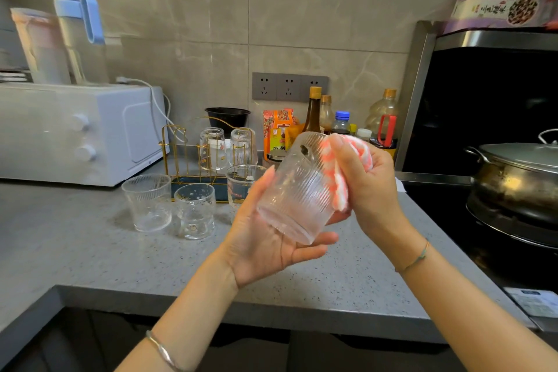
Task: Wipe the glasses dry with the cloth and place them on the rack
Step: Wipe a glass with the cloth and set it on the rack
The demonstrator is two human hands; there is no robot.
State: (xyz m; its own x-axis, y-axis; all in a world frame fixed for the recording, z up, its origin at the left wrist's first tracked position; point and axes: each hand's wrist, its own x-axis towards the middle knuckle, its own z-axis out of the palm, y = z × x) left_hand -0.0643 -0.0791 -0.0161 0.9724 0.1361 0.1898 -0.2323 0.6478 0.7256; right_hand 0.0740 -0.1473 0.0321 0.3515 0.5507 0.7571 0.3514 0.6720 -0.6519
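Note:
My left hand [265, 238] cradles a ribbed clear glass [294, 190] from below, tilted with its mouth toward the back right. My right hand [368, 184] grips a pink and white cloth [341, 172] and presses it against the glass's right side near the rim. The gold wire rack [181, 157] stands behind on the counter with two glasses upside down on it [212, 148] [243, 145]. Three more glasses stand upright on the counter in front of the rack: a ribbed one [148, 202], a dotted one [195, 210] and one partly hidden behind my left hand [241, 187].
A white toaster oven [81, 133] sits at the left with pitchers on top. Sauce bottles [314, 112] and packets line the wall under the sockets. A steel pot [519, 178] sits on the stove at the right. The grey counter [90, 248] has its front edge near me.

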